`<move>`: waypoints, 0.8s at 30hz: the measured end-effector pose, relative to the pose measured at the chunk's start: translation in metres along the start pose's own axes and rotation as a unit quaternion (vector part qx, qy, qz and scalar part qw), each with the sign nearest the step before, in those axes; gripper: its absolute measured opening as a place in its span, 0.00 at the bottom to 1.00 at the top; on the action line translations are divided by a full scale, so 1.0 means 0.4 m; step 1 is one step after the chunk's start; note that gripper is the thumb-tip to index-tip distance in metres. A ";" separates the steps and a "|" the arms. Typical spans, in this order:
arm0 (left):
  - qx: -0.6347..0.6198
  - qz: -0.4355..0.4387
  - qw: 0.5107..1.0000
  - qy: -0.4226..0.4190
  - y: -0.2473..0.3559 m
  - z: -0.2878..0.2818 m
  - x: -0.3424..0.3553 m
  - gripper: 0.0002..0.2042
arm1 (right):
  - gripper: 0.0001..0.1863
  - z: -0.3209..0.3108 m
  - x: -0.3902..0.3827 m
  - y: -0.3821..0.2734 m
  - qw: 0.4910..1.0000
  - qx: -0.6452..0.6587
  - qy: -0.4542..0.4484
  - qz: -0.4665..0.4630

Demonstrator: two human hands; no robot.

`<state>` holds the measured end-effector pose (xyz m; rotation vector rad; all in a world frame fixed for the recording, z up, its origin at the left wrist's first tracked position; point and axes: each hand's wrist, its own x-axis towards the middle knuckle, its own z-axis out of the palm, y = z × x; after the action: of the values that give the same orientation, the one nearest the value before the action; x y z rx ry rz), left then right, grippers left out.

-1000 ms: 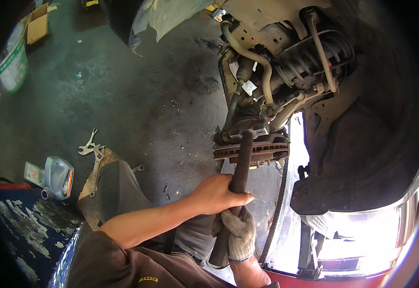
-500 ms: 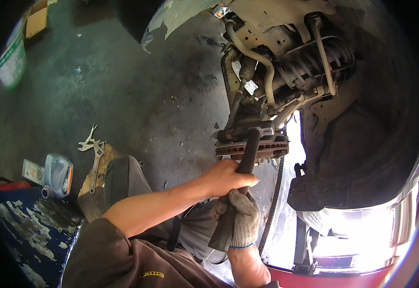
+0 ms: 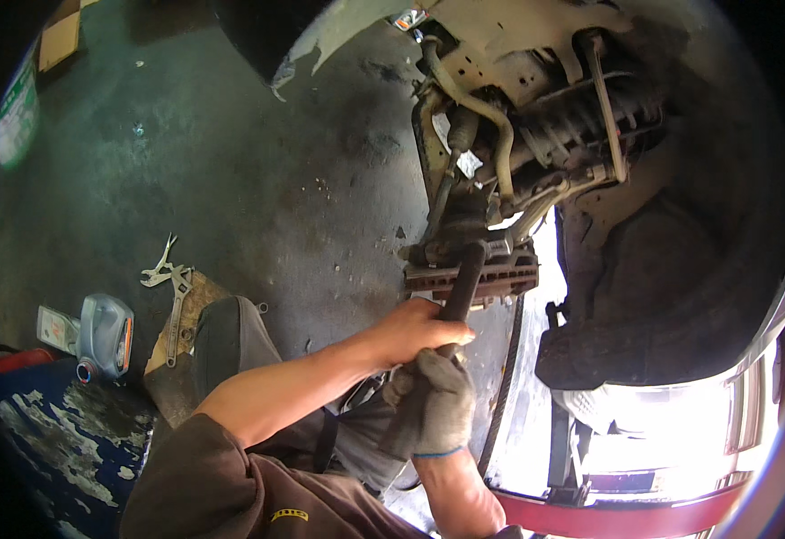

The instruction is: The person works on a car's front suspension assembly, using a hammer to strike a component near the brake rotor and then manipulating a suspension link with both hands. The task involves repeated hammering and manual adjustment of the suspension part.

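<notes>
My bare left hand (image 3: 424, 328) is closed around a long dark metal bar (image 3: 464, 287). Just below it, my right hand (image 3: 439, 404), in a grey knit glove, also wraps the bar. The bar's far end meets a silvery fitting (image 3: 498, 242) at the rusty steering knuckle, over the brake disc (image 3: 433, 280). Above are a curved pipe-like bar (image 3: 504, 157), a bellows boot (image 3: 461, 135) and a coil spring (image 3: 556, 130) in the wheel well.
Wrenches (image 3: 173, 319) and pliers (image 3: 159, 269) lie by my knee (image 3: 230, 332). Grey bottles (image 3: 105, 332), a scraped blue surface (image 3: 42, 431), a white-green bucket (image 3: 13, 117) and cardboard (image 3: 58, 40) are at left. Black liner (image 3: 662, 296) and red bodywork (image 3: 608, 512) are at right.
Compared with a second ago, both my hands and the bar's near end sit higher in the picture, and the bar slants more to the right at its far end. Both grips hold.
</notes>
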<state>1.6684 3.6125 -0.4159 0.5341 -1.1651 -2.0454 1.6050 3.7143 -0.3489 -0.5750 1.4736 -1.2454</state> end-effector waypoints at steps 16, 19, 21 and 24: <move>0.026 -0.045 0.999 -0.016 0.023 0.000 -0.028 0.25 | 0.11 0.025 -0.031 -0.007 0.991 -0.117 0.037 -0.061; 0.055 0.034 0.998 0.009 -0.036 -0.007 -0.008 0.22 | 0.10 -0.011 -0.004 0.019 0.998 -0.014 0.059 0.016; 0.076 0.027 0.997 -0.013 -0.034 0.030 0.008 0.21 | 0.11 -0.040 -0.012 0.004 0.998 -0.041 0.011 -0.043; 0.124 0.121 0.984 -0.040 0.047 0.082 0.040 0.23 | 0.12 -0.055 -0.058 -0.057 0.992 -0.055 0.028 -0.111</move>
<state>1.6437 3.6126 -0.3831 0.4077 -1.4702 -1.7397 1.5863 3.7350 -0.3214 -0.8005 1.5648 -1.3674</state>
